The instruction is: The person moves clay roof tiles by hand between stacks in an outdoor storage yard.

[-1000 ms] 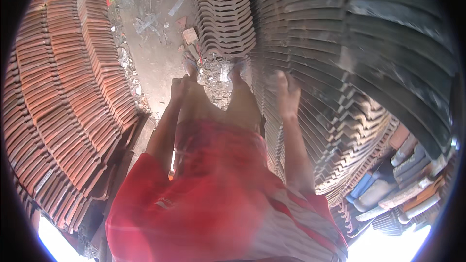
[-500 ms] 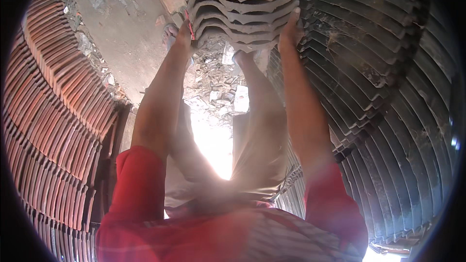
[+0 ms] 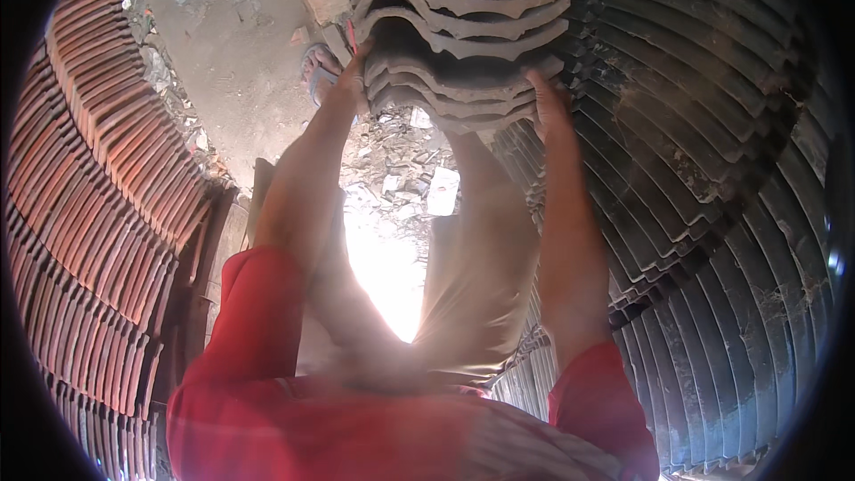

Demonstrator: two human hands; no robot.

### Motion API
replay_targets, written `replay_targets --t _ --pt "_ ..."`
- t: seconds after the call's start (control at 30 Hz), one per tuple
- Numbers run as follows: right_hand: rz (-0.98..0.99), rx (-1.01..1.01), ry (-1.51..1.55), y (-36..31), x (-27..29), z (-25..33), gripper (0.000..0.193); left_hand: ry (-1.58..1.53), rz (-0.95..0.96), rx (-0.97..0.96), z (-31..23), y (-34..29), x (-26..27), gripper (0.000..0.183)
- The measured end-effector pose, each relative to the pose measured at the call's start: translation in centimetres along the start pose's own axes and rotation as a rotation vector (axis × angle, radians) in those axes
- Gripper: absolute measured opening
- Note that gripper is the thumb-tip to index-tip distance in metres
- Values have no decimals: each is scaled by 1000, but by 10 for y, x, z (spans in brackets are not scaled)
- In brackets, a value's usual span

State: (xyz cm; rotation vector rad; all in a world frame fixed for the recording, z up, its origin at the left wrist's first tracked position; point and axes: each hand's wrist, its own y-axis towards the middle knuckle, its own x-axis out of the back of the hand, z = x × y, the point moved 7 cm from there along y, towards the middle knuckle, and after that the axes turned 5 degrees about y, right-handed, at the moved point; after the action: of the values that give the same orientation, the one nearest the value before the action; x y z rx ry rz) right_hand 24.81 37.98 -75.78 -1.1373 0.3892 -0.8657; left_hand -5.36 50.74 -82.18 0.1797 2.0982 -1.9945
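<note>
A stack of wavy grey-brown clay roof tiles [image 3: 468, 2] stands in front of me at the top of the view. Both my hands grip a small batch of roof tiles [image 3: 445, 100] by its two sides, and a dark gap separates it from the tiles behind. My left hand [image 3: 356, 71] is closed on the batch's left edge, its fingertips partly hidden. On the right edge my right hand [image 3: 549, 100] is clamped, thumb on top and the other fingers mostly out of sight below.
Rows of reddish tiles [image 3: 107, 160] line the left side. Dark grey tiles [image 3: 659, 134] are packed along the right. A brick [image 3: 327, 0] lies left of the stack, near my sandalled foot [image 3: 319, 69]. Broken rubble [image 3: 392, 160] covers the ground between my legs.
A small batch of roof tiles has come away from the stack toward my body, held in both hands. A dark gap has opened behind it.
</note>
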Motion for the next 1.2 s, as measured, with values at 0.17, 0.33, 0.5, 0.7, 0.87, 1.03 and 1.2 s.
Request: replay_targets --t 0.17,0.33,0.5,0.7,0.87,1.03,1.2 --pt "-170 113 -407 -55 -4 -9 58 -127 104 39 16 2 46 63" --pt "-141 30 -79 -191 7 -27 45 -29 -5 74 13 -118 63 64" --pt "-202 268 -98 -385 26 35 44 69 199 -37 -16 -311 1 61" --pt "-262 307 -259 -605 31 118 50 293 440 -215 -65 -521 -77 51" --pt "-393 585 2 -750 57 143 52 863 670 -617 -99 -626 -135 58" --pt "-612 794 -42 -853 117 163 64 485 892 -182 -53 -689 -211 63" --pt "-788 935 -165 -943 150 204 67 484 1228 -184 7 -740 -267 67"
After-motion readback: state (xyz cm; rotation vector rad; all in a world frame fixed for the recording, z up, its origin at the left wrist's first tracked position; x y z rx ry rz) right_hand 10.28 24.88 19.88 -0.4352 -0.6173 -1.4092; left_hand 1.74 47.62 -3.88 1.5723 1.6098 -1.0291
